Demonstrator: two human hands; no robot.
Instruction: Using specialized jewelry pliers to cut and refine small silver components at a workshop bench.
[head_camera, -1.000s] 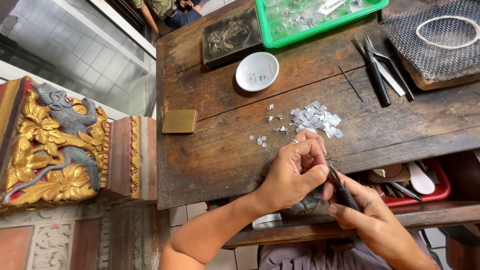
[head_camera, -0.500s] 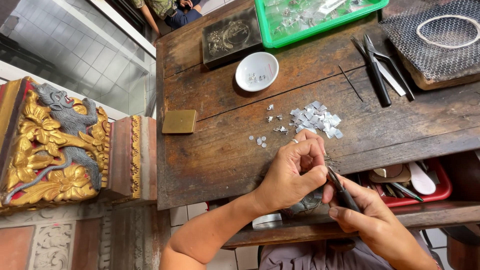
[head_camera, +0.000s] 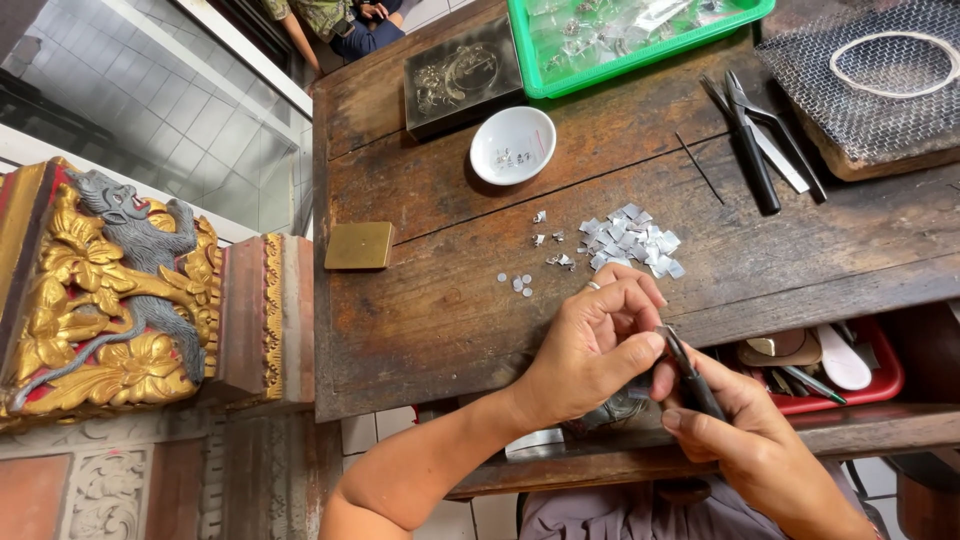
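Head view: your left hand (head_camera: 590, 350) is pinching a small metal piece (head_camera: 664, 331) steady while your right hand (head_camera: 740, 430) is gripping black pliers (head_camera: 690, 375) against it, just below the desk (head_camera: 440, 310) edge.

Left hand (head_camera: 592, 355) pinches tiny metal piece (head_camera: 664, 332); right hand (head_camera: 745, 435) grips dark pliers (head_camera: 692, 378) at wooden workbench (head_camera: 430, 310) edge.

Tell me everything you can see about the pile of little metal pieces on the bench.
The pile of metal pieces is a loose heap of small, flat, silvery squarish bits, shiny like sheet metal, overlapping at odd angles. It lies on the dark wooden bench, ahead of the left hand, which does not touch it. A few stray bits and tiny round discs lie apart to its left. Nothing rests on it.
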